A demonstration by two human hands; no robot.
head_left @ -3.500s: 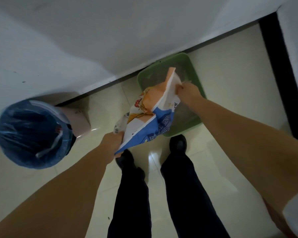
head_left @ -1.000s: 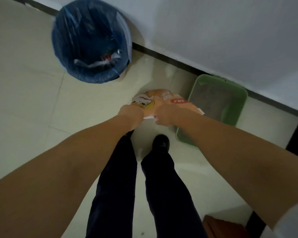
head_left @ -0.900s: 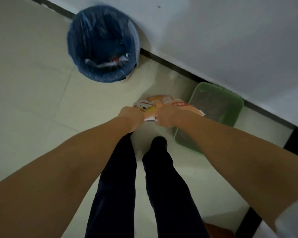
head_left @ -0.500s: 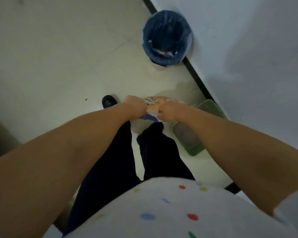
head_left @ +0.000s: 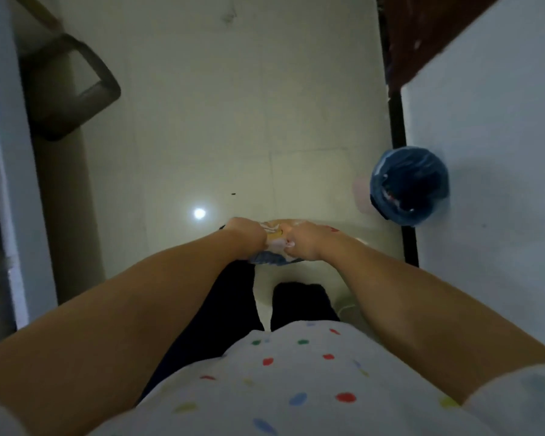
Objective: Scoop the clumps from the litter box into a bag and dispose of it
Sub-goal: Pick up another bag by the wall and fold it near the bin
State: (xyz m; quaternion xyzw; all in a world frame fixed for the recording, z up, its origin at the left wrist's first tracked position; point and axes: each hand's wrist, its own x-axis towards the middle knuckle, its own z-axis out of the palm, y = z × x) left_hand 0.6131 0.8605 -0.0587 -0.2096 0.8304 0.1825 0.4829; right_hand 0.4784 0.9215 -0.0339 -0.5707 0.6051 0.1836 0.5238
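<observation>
Both hands close together out front, left hand [head_left: 247,236] and right hand [head_left: 301,243] each gripping the bunched top of the bag [head_left: 272,247], held above the floor [head_left: 233,121]. Blue-lined bin [head_left: 409,187] stands against the right wall [head_left: 491,152], well apart. Dark frame [head_left: 76,89] at left.

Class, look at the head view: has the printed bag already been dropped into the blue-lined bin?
No: the printed bag is gripped between the left hand and right hand, apart from the blue-lined bin.
</observation>
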